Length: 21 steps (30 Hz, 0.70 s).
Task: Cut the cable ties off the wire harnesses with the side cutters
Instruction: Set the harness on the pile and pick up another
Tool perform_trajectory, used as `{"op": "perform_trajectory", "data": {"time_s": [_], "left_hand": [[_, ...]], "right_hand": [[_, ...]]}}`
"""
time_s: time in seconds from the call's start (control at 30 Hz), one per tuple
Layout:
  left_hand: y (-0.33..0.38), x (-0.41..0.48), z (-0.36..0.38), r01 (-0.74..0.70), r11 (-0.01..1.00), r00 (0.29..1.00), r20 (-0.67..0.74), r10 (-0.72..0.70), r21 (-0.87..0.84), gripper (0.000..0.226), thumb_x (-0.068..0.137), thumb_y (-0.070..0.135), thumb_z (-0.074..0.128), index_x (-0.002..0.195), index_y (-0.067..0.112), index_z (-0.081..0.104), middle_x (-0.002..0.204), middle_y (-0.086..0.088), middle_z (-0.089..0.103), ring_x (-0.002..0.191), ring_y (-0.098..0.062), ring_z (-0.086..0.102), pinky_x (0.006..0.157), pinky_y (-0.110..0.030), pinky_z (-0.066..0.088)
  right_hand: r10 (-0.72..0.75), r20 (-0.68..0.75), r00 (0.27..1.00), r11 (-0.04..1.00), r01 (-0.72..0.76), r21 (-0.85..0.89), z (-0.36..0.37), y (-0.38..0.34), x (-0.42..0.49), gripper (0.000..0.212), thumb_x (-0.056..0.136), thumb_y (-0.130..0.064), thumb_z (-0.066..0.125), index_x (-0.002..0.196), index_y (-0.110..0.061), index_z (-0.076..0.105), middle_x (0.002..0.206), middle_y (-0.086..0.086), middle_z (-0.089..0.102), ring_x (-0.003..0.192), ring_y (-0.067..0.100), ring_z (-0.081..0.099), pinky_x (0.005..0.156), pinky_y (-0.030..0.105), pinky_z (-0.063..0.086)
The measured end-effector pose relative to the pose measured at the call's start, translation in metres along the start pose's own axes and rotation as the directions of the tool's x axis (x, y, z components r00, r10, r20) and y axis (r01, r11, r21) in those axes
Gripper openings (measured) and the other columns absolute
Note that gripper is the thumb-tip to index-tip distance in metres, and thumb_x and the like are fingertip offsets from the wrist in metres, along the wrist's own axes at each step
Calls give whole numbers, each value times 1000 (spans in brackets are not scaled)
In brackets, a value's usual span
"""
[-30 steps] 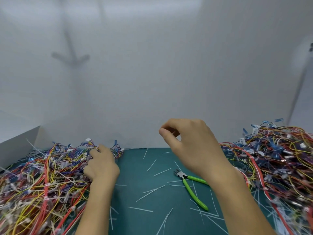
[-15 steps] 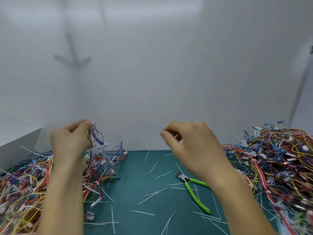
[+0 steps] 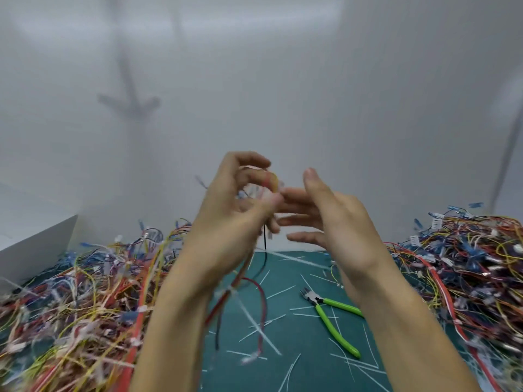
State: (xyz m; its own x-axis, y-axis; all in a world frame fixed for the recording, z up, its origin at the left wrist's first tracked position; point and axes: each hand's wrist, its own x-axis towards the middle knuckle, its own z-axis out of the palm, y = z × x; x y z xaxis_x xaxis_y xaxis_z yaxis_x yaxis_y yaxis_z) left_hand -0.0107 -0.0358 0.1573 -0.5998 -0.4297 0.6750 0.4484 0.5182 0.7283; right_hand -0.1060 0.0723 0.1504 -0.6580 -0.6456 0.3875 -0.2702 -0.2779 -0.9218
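Harness held up at chest height, over the middle of the dark green cutting mat, so the wires hang free and I can look for ties before picking up the tool. My left hand has its fingers curled round the top of a slack harness of red, black and yellow wires, pinching it between thumb and fingertips; the tails droop toward the mat. What looks like a white cable tie sits partway down the strands, but the blur prevents certainty. My right hand is spread, fingers straight and reaching across to the bundle at the left fingertips, thumb raised; it grips nothing, and whether it actually touches the wires I cannot tell. The green-handled side cutters lie on the mat beneath the right wrist, untouched, within easy reach. The tangled heap of multicoloured harnesses on the left and a second heap on the right flank the working area. Thin white tie offcuts litter the mat. Judgement: sorting and inspection step, no cut yet on this piece.
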Motion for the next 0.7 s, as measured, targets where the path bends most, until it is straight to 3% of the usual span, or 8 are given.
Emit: {"op": "perform_trajectory", "data": {"time_s": [0.07,0.13,0.3,0.4,0.5,0.57,0.67,0.7], "left_hand": [[0,-3,14,42,999,992,117,-45,31,40,82,2,69,110,19,47,91,-2,65,55,-21,63,53,-24,51],[-1,-6,26,77,991,975,198,-98,109,35,80,12,65,107,25,45,92,-3,64,61,-22,59,57,-30,53],[1,-6,18,258,964,920,291,-264,59,28,94,5,57,116,19,47,100,5,72,76,-13,70,61,-21,55],[5,-3,-1,347,936,917,189,-352,62,17,97,11,52,114,16,54,83,-6,76,70,-22,74,56,-22,55],[-4,-2,-33,343,914,939,-117,-325,215,9,98,16,53,103,19,60,70,-2,75,59,-21,72,55,-28,55],[-19,-3,-57,390,779,919,-263,-294,491,5,96,24,55,96,26,60,75,5,75,70,-20,73,73,-37,56],[-40,-9,-75,471,306,839,-312,-446,827,26,96,43,51,97,20,64,99,-3,71,96,-28,65,90,-43,52],[-44,-11,-77,455,212,807,-300,-508,865,37,95,48,50,95,15,65,99,-7,70,95,-29,64,90,-42,52]], "right_hand": [[27,15,1000,999,-26,-35,-3,1,0,47,97,-49,48,66,-25,74,69,-4,73,67,10,69,61,25,54],[63,23,998,995,-61,-83,-7,2,0,42,92,-48,56,61,-26,73,62,-4,67,57,9,61,51,21,48],[146,35,989,988,-144,-56,-16,9,3,35,90,-40,62,85,-9,77,72,9,71,65,15,62,65,33,48],[173,0,985,983,-172,-67,-11,14,5,25,92,-22,63,72,-13,76,65,-1,69,57,10,59,60,26,48],[180,-12,984,980,-180,-87,-9,17,6,24,93,-18,63,74,-16,77,73,-3,75,57,8,55,55,20,48],[166,-27,986,982,-168,-87,-11,17,7,26,93,-18,62,73,-17,78,77,0,76,59,9,56,57,21,47],[147,-51,988,986,-150,-69,-11,16,8,26,92,-14,62,71,-15,78,78,6,76,59,9,57,52,18,46],[140,-66,988,988,-144,-57,-11,16,8,27,91,-12,62,69,-14,78,78,8,76,59,10,56,51,19,46]]}}
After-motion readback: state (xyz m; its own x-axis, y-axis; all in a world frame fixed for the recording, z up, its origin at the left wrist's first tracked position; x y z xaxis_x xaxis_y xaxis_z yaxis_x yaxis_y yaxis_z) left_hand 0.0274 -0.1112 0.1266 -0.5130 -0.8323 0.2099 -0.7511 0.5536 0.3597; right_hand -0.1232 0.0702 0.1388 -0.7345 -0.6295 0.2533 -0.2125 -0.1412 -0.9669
